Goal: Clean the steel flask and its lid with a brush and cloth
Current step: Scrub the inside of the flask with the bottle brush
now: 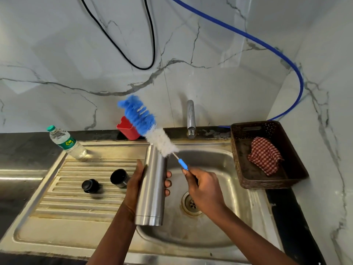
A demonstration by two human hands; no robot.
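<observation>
My left hand (136,185) grips the steel flask (152,186) around its middle and holds it upright over the sink's left edge, mouth open at the top. My right hand (204,190) grips the blue handle of a bottle brush (147,125). Its blue and white bristles stick up and to the left, above and beside the flask's mouth, outside the flask. On the ribbed drainboard lie the black stopper (89,186) and the steel cup lid (119,178). A red checked cloth (264,155) sits in the brown basket.
The steel sink basin (225,217) with a drain lies below my hands. A tap (191,119) stands at the back. A brown basket (294,169) is at the right, a red holder (128,130) behind the brush, a water bottle (65,143) at the left.
</observation>
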